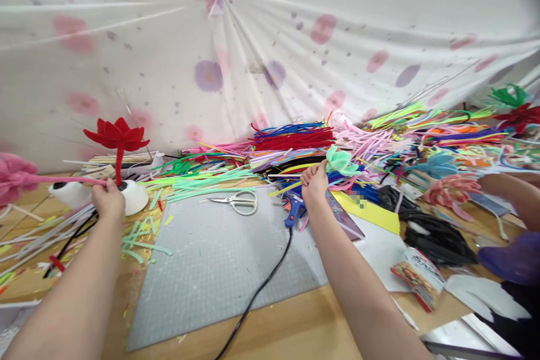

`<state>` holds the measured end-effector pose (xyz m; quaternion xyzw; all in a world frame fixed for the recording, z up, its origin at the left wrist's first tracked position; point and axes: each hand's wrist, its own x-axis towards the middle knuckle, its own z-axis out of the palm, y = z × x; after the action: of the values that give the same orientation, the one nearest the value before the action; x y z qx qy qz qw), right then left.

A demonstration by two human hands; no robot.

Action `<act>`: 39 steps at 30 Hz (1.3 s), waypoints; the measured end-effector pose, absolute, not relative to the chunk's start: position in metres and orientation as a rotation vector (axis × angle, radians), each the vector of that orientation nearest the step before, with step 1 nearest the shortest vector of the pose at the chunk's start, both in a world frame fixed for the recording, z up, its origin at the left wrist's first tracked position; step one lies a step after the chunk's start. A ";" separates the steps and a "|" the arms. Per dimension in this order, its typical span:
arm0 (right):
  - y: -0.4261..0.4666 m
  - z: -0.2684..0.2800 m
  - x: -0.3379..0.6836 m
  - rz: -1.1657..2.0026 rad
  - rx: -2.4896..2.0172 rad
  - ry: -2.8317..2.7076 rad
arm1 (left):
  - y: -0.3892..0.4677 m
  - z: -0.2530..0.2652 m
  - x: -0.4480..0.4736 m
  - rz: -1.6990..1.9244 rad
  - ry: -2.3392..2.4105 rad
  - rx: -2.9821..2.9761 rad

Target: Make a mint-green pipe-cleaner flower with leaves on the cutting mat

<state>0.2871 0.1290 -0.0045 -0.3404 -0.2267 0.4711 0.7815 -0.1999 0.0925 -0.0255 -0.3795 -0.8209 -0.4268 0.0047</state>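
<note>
The person's left hand point(109, 198) and right hand point(315, 183) are both bare, and the left forearm point(82, 275) and right forearm point(358, 278) are uncovered as far as the lower edge of the view. Both forearms look smooth and plain in outline, tapering evenly from a broad lower part to slim wrists point(318, 203). The fingers point(306, 175) have rounded outlines, while the fingernails are too small to make out clearly.
</note>
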 end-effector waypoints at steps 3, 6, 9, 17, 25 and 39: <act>0.139 -0.006 0.293 0.979 -0.706 -0.415 | 0.089 -0.029 -0.196 -1.393 -2.529 -1.009; 0.148 -0.005 0.298 0.987 -0.688 -0.384 | 0.082 -0.033 -0.190 -1.336 -2.468 -1.102; 0.153 -0.002 0.301 0.990 -0.688 -0.379 | 0.080 -0.036 -0.188 -1.262 -2.434 -1.186; 0.148 -0.003 0.296 1.029 -0.702 -0.422 | 0.090 -0.051 -0.191 -1.389 -2.229 -1.226; 0.145 -0.007 0.277 1.061 -0.718 -0.506 | 0.090 -0.061 -0.194 -1.362 -2.151 -1.288; 0.120 -0.025 0.209 1.584 -0.687 -1.053 | 0.086 -0.051 -0.185 -1.323 -2.227 -1.287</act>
<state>0.2086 0.1200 -0.0248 -0.2879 -0.4412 0.6637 0.5309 -0.1848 0.0857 -0.0506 -0.4414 -0.7641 -0.4537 0.1244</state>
